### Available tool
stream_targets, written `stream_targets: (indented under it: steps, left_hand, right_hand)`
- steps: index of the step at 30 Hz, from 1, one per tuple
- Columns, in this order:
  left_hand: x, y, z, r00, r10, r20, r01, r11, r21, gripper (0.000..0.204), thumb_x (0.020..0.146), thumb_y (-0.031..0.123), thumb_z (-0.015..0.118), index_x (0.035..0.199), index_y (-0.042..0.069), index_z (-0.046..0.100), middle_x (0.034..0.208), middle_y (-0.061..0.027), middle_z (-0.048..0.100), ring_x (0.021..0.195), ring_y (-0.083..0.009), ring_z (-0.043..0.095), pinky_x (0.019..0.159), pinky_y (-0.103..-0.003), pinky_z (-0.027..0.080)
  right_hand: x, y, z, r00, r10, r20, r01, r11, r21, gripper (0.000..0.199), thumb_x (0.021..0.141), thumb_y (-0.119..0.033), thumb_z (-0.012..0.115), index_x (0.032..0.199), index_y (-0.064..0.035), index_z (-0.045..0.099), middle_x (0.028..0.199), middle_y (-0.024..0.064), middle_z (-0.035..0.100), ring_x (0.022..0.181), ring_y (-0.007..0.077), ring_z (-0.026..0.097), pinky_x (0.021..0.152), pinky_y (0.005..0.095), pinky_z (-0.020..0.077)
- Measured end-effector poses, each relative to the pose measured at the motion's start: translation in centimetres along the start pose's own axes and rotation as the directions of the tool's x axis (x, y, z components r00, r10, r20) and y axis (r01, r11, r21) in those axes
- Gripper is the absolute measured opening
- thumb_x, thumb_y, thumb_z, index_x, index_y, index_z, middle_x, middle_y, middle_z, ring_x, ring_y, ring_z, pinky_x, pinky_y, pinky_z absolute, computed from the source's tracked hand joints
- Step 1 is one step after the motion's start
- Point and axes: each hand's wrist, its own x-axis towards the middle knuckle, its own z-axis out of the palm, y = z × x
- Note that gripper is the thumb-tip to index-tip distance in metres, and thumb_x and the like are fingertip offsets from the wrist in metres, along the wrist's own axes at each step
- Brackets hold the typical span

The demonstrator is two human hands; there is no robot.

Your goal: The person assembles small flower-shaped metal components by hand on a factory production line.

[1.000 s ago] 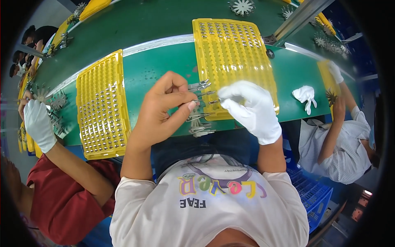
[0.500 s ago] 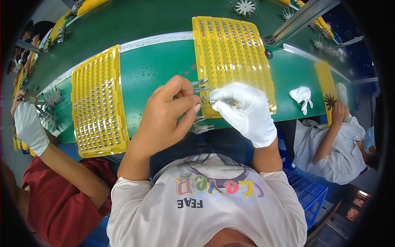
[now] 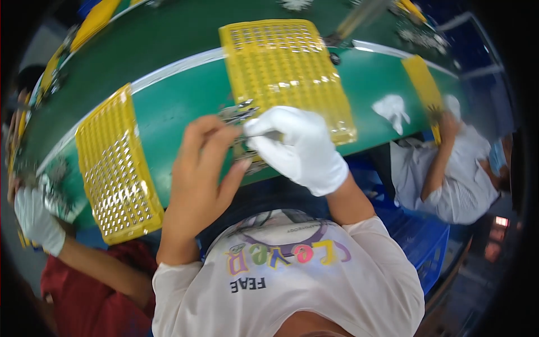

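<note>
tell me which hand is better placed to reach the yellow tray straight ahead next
Probably the gloved right hand: it overlaps the near part of that yellow tray in this view, while the bare left hand sits farther left, beside the metal parts. Blur hides whether either grip holds anything.

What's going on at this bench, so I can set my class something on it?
A person's bare left hand and gloved right hand are close together at some metal parts over a green bench; blur hides what exactly each grips. Just beyond lies a yellow tray with metal pieces at its far end. Another tray, to the left, holds pieces mostly in its nearer part.
</note>
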Motion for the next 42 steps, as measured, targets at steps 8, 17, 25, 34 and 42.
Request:
stream_targets:
  steps: [8, 17, 25, 34, 42]
  left_hand:
    - [-0.8, -1.0, 0.3, 0.997, 0.057, 0.056, -0.068, 0.972, 0.223, 0.025, 0.077, 0.000, 0.077, 0.100, 0.002, 0.069, 0.118, -0.0156, 0.062, 0.102, -0.0336, 0.063, 0.086, -0.042, 0.051]
    - [-0.1, -2.4, -0.1, 1.000, -0.002, -0.021, 0.004, 0.997, 0.071, 0.015, 0.083, -0.005, 0.072, 0.097, -0.002, 0.067, 0.111, -0.0158, 0.057, 0.095, -0.0298, 0.062, 0.084, -0.037, 0.053]
    - [-0.3, -2.3, -0.5, 0.999, 0.002, -0.052, 0.003, 0.996, 0.085, 0.018, 0.080, -0.007, 0.073, 0.096, -0.003, 0.067, 0.112, -0.0157, 0.057, 0.094, -0.0296, 0.062, 0.084, -0.037, 0.053]
    - [-0.3, -2.2, -0.7, 0.998, 0.018, -0.056, -0.012, 0.995, 0.094, 0.018, 0.080, -0.007, 0.074, 0.096, -0.003, 0.068, 0.111, -0.0162, 0.058, 0.094, -0.0298, 0.062, 0.084, -0.038, 0.053]
    - [-0.3, -2.3, -0.4, 0.996, 0.058, -0.074, -0.050, 0.993, 0.107, 0.022, 0.077, -0.003, 0.076, 0.098, 0.000, 0.071, 0.112, -0.0140, 0.063, 0.099, -0.0305, 0.066, 0.084, -0.039, 0.053]
  right_hand:
    - [-0.6, 0.2, -1.5, 0.998, -0.024, 0.057, 0.024, 1.000, -0.005, 0.018, 0.087, -0.008, 0.074, 0.104, -0.0042, 0.073, 0.096, 0.0133, 0.074, 0.085, 0.0296, 0.074, 0.074, 0.0373, 0.0578]
    - [-6.3, 5.5, -8.0, 0.851, 0.496, 0.173, -0.138, 0.528, -0.838, 0.031, 0.081, -0.024, 0.083, 0.109, -0.0160, 0.072, 0.102, 0.0090, 0.067, 0.093, 0.0334, 0.068, 0.080, 0.0459, 0.0537]
    - [-5.4, 7.0, -9.4, 0.807, 0.539, 0.240, -0.190, 0.623, -0.759, 0.035, 0.078, -0.026, 0.086, 0.106, -0.0118, 0.070, 0.102, 0.0107, 0.068, 0.098, 0.0346, 0.068, 0.084, 0.0460, 0.0535]
    - [-4.8, 8.2, -10.4, 0.664, 0.674, 0.324, -0.414, 0.691, -0.592, 0.027, 0.080, -0.016, 0.083, 0.101, -0.0079, 0.069, 0.100, 0.0116, 0.069, 0.096, 0.0342, 0.067, 0.085, 0.0440, 0.0527]
    - [-5.3, 7.7, -8.9, 0.924, 0.375, 0.067, -0.326, 0.870, -0.371, 0.016, 0.083, -0.007, 0.079, 0.097, -0.0022, 0.072, 0.093, 0.0115, 0.074, 0.086, 0.0274, 0.073, 0.075, 0.0341, 0.0567]
